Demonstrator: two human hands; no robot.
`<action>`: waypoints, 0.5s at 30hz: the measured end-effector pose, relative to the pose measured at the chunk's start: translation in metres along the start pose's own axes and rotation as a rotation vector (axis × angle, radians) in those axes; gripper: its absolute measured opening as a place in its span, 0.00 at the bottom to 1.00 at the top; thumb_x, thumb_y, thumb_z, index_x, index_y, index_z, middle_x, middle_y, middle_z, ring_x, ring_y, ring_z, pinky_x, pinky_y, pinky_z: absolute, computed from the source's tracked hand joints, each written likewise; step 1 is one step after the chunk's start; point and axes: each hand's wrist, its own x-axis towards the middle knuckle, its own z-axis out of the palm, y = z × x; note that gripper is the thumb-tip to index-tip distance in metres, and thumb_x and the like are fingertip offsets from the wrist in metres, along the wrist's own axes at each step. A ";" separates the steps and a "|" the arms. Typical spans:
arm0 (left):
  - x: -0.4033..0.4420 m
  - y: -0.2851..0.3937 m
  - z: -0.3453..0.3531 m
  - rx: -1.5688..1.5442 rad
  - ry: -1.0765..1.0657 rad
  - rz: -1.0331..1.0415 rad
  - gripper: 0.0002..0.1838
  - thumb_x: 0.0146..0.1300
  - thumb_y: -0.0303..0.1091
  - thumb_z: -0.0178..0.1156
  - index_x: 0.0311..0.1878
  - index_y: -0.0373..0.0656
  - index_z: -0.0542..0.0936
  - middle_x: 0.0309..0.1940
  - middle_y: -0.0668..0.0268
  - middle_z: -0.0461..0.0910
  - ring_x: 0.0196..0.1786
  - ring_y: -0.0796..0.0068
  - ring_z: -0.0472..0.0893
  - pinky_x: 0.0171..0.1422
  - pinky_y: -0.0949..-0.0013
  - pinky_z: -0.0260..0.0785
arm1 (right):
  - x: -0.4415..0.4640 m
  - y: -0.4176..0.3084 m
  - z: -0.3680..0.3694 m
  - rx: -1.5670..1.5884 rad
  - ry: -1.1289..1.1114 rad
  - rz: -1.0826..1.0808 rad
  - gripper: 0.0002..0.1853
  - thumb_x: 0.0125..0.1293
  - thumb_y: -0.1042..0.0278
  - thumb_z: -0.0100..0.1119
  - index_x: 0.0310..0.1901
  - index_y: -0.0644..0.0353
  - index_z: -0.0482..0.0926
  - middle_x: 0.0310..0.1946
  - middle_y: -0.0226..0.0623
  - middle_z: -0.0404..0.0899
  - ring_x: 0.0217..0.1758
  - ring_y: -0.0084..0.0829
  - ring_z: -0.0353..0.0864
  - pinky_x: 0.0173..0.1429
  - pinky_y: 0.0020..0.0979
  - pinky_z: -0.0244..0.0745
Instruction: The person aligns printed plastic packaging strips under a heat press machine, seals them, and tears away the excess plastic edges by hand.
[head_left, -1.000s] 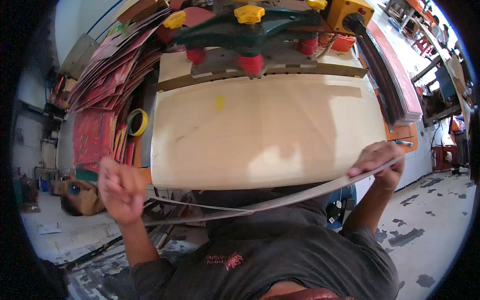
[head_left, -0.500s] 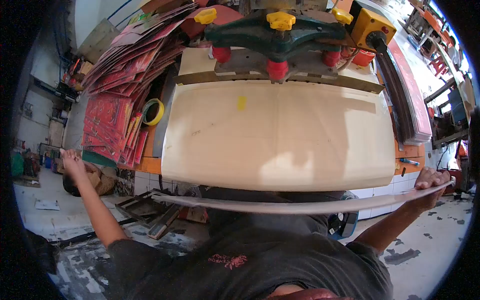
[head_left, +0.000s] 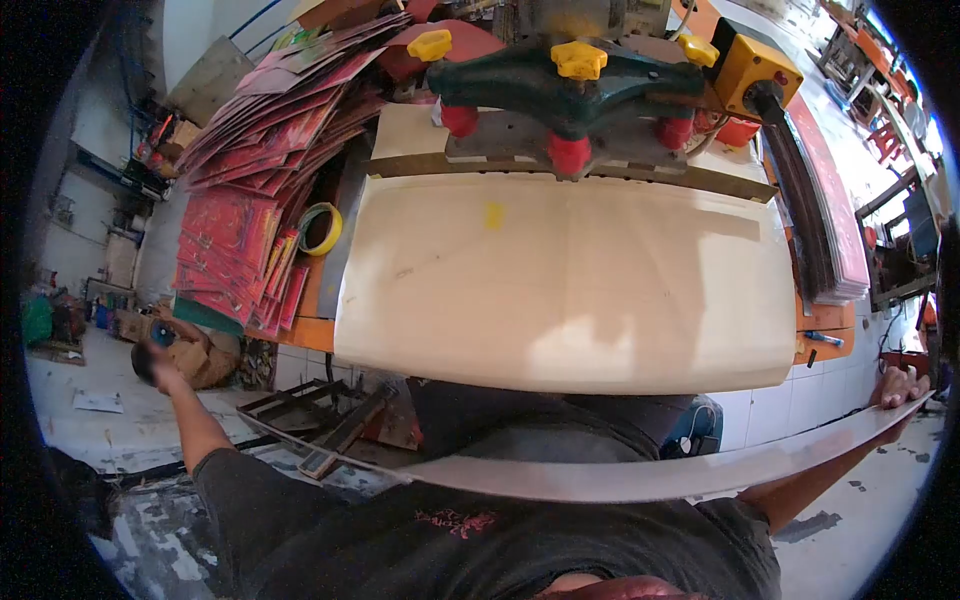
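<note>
At the far right, my right hand [head_left: 900, 388] is closed on the end of a long, thin, pale sheet [head_left: 600, 482], seen nearly edge-on. The sheet bows across in front of my chest, and its left part narrows to a thin line. My left hand [head_left: 163, 374] is stretched out to the far left; it is smeared and its fingers cannot be made out. Beyond the sheet lies a cream board [head_left: 570, 290] under a press head [head_left: 570, 85] with red feet and yellow knobs. A yellow tape patch [head_left: 494, 215] sits on the board.
Red printed sheets [head_left: 230, 240] are piled at the left beside a yellow tape roll [head_left: 320, 229]. A yellow control box [head_left: 765, 75] and a stack of pink sheets [head_left: 835, 230] stand at the right. A metal frame [head_left: 315, 415] is on the floor at lower left.
The pale sheet has come down and closer to my chest, away from the board's front edge. My right hand moved slightly down and outward; my left hand also dropped lower.
</note>
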 end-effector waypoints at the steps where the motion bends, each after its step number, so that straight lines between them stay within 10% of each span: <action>1: -0.002 -0.001 -0.004 0.064 0.035 0.010 0.38 0.71 0.57 0.61 0.56 0.19 0.72 0.59 0.39 0.75 0.59 0.48 0.79 0.56 0.50 0.78 | 0.002 -0.003 -0.006 -0.010 0.052 0.007 0.16 0.74 0.57 0.61 0.51 0.57 0.69 0.28 0.28 0.71 0.27 0.23 0.65 0.41 0.25 0.62; 15: 0.040 -0.028 -0.022 0.412 0.166 0.085 0.39 0.66 0.62 0.65 0.46 0.22 0.79 0.46 0.46 0.85 0.44 0.51 0.86 0.46 0.54 0.79 | 0.027 -0.040 -0.073 -0.072 0.241 0.017 0.16 0.75 0.57 0.60 0.53 0.56 0.68 0.32 0.30 0.69 0.32 0.24 0.65 0.45 0.27 0.63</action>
